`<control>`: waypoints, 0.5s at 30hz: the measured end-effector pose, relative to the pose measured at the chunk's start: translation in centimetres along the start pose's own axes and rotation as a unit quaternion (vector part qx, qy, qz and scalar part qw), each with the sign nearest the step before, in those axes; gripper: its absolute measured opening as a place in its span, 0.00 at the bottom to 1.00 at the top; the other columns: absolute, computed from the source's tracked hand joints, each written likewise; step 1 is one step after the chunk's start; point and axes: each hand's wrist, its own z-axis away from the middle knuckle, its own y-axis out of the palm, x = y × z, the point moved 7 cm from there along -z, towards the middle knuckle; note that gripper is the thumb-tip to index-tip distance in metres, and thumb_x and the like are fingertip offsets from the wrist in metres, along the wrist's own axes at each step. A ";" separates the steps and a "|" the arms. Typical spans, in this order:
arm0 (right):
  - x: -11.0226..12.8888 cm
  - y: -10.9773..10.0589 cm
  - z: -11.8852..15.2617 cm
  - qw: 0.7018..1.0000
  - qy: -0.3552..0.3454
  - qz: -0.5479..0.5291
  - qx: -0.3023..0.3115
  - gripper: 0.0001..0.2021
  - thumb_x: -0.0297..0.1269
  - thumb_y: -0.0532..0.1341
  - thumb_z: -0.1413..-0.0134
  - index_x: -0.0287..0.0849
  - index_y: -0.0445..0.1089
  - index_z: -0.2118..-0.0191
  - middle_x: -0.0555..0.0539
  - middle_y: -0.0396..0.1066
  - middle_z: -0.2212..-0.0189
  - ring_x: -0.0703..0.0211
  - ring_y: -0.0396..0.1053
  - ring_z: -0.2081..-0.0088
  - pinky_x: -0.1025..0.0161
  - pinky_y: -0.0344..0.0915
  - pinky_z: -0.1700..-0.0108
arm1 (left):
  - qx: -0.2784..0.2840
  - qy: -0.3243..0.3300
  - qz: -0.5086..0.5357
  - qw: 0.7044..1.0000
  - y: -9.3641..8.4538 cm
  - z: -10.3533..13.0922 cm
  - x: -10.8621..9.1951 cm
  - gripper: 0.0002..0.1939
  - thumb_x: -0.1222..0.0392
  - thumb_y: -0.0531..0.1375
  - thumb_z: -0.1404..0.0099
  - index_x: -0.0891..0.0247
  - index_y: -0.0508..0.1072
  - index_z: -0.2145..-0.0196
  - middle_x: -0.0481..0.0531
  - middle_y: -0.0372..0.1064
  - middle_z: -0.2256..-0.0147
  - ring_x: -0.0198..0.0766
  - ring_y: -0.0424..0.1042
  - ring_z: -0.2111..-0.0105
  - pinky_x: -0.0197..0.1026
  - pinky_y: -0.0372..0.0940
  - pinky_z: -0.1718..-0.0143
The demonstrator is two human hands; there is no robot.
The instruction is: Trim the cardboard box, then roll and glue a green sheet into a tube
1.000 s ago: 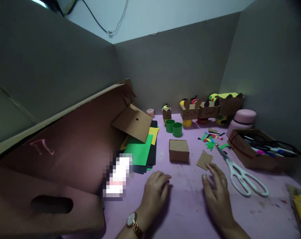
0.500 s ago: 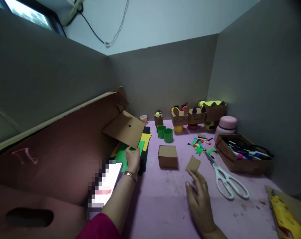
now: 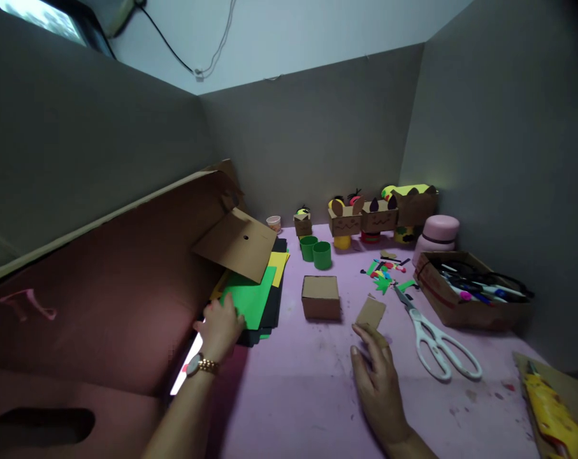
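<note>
My left hand (image 3: 220,330), with a gold watch (image 3: 200,366) at the wrist, is over the lower left edge of a green paper sheet (image 3: 254,294). Its fingers are apart and bent, touching the sheet, and it partly covers a lit phone (image 3: 189,366). Yellow and black sheets (image 3: 270,312) lie under the green one. My right hand (image 3: 380,389) rests on the pink tabletop with fingers loosely spread. Its fingertips are at the near edge of a small cardboard piece (image 3: 371,312). A small closed cardboard box (image 3: 321,299) sits between the hands.
White-handled scissors (image 3: 436,347) lie right of my right hand, near paper scraps (image 3: 384,275). Behind are green cups (image 3: 322,255), cardboard animal figures (image 3: 345,223) and a pink flask (image 3: 439,234). A pen box (image 3: 470,299) stands right; a large carton (image 3: 102,268) fills the left.
My left hand has moved left and nearer to me, from the middle of the green sheet to its left edge over the phone. The green sheet shows more. My right hand has barely moved.
</note>
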 end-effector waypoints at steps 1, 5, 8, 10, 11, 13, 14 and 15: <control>0.0 0.0 0.0 1.000 -0.001 0.001 0.001 0.15 0.35 0.51 0.38 0.44 0.63 0.47 0.39 0.64 0.49 0.46 0.60 0.44 0.39 0.56 0.43 | 0.020 -0.017 -0.020 0.999 -0.1 -0.2 1.1 0.28 0.57 0.56 0.43 0.72 0.62 0.45 0.79 0.64 0.51 0.74 0.62 0.50 0.71 0.57 0.58; -0.1 0.1 0.2 1.000 0.006 -0.012 0.007 0.15 0.35 0.51 0.38 0.44 0.63 0.47 0.39 0.63 0.48 0.46 0.59 0.44 0.41 0.59 0.44 | 0.080 -0.058 -0.067 0.993 0.4 -0.7 4.0 0.31 0.51 0.55 0.43 0.73 0.61 0.46 0.77 0.69 0.56 0.70 0.69 0.55 0.62 0.63 0.62; -0.1 0.1 0.3 1.000 0.002 -0.013 0.004 0.15 0.34 0.51 0.38 0.44 0.63 0.47 0.39 0.63 0.48 0.47 0.59 0.44 0.41 0.59 0.44 | 0.101 -0.064 -0.080 0.990 1.1 -0.8 4.8 0.31 0.49 0.54 0.41 0.72 0.59 0.45 0.74 0.70 0.56 0.61 0.72 0.57 0.54 0.64 0.62; -0.1 0.0 0.3 1.000 0.000 -0.010 0.001 0.15 0.34 0.51 0.38 0.43 0.63 0.47 0.39 0.63 0.48 0.47 0.60 0.44 0.41 0.58 0.44 | 0.110 -0.065 -0.082 0.988 1.4 -0.9 5.1 0.29 0.49 0.53 0.38 0.70 0.59 0.45 0.69 0.70 0.55 0.54 0.73 0.58 0.52 0.64 0.60; -0.1 -0.1 0.3 1.000 0.000 -0.010 0.001 0.15 0.34 0.51 0.38 0.43 0.63 0.47 0.38 0.63 0.48 0.47 0.60 0.44 0.41 0.59 0.44 | 0.114 -0.063 -0.081 0.988 1.5 -1.0 5.2 0.27 0.49 0.53 0.37 0.69 0.60 0.45 0.65 0.70 0.55 0.50 0.73 0.59 0.52 0.65 0.60; -0.2 -0.1 0.3 1.000 0.003 -0.010 0.001 0.15 0.34 0.51 0.38 0.43 0.63 0.48 0.38 0.63 0.48 0.46 0.59 0.44 0.41 0.59 0.44 | 0.121 -0.055 -0.076 0.988 1.7 -1.2 5.4 0.26 0.48 0.54 0.36 0.66 0.61 0.46 0.60 0.71 0.56 0.45 0.73 0.61 0.51 0.65 0.59; -0.2 -0.1 0.3 1.000 0.003 -0.008 0.002 0.15 0.34 0.51 0.38 0.43 0.64 0.48 0.38 0.63 0.48 0.46 0.59 0.44 0.41 0.59 0.44 | 0.124 -0.050 -0.072 0.988 1.8 -1.4 5.6 0.25 0.48 0.55 0.36 0.66 0.62 0.47 0.59 0.71 0.56 0.44 0.72 0.62 0.50 0.65 0.59; -0.2 0.0 0.3 1.000 0.004 -0.006 0.002 0.15 0.34 0.51 0.38 0.44 0.64 0.48 0.38 0.63 0.48 0.46 0.60 0.44 0.41 0.59 0.44 | 0.125 -0.044 -0.068 0.989 1.9 -1.5 5.8 0.24 0.49 0.56 0.36 0.66 0.63 0.48 0.58 0.71 0.57 0.43 0.72 0.62 0.50 0.66 0.60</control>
